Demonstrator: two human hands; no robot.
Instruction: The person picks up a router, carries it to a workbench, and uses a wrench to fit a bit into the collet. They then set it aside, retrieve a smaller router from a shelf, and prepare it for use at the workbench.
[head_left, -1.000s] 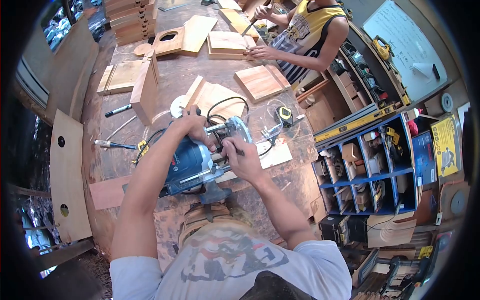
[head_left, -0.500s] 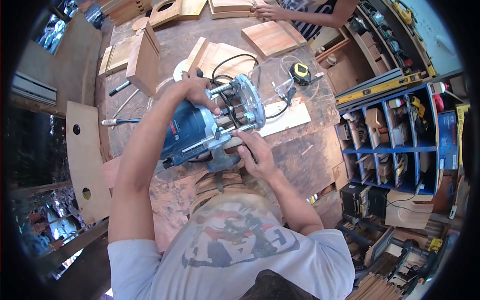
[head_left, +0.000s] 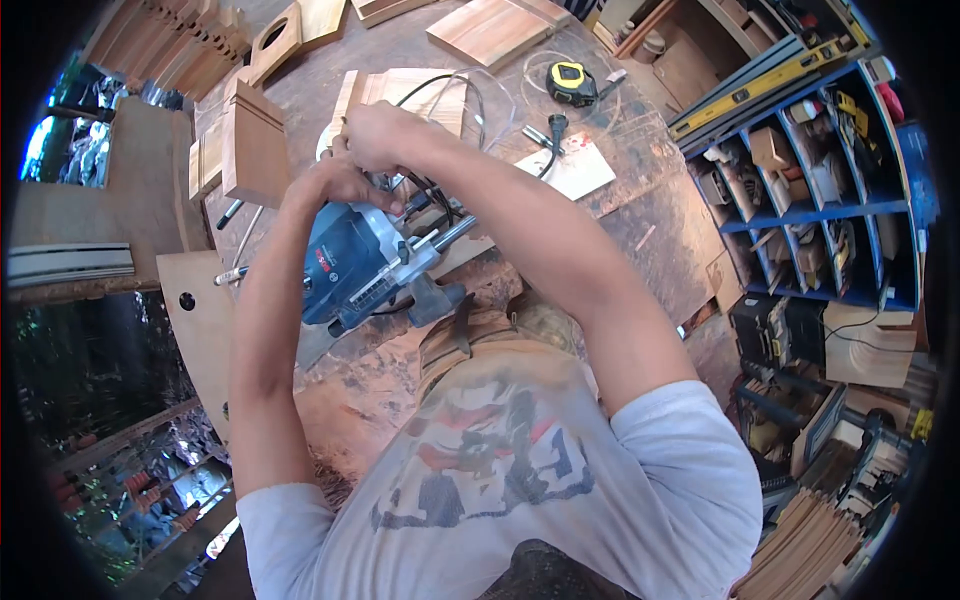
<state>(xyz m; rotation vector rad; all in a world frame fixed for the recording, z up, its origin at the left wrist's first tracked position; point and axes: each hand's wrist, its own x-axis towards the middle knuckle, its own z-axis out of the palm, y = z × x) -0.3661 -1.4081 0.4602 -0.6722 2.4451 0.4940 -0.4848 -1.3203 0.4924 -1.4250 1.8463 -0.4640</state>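
With the blue router lying on its side on the workbench, just ahead of the person's body, here are 2 hands crowded together at its far side! The left hand lies against it, thumb spread onto the casing, other fingers bent and partly hidden; the right hand comes right across, fingers curled in tight beside the left, and whether either has closed on a part, I cannot tell. Good handling here, I'd judge, means 1 hand bearing the weight so the body cannot roll, while the other works lightly; that crossing right forearm likely blocks the view, so a small turn of the router might help. Its cord ought to be kept clear as well, and a plug sits loose to the router's right, by a white board. What a busy surface! Scuffed and dusty around the router, it carries a tape measure beyond and to the right, and an upright wooden block beyond and to the left. Out in the room, well right of the router, stand blue pigeonhole shelves, a yellow level lying just beyond them
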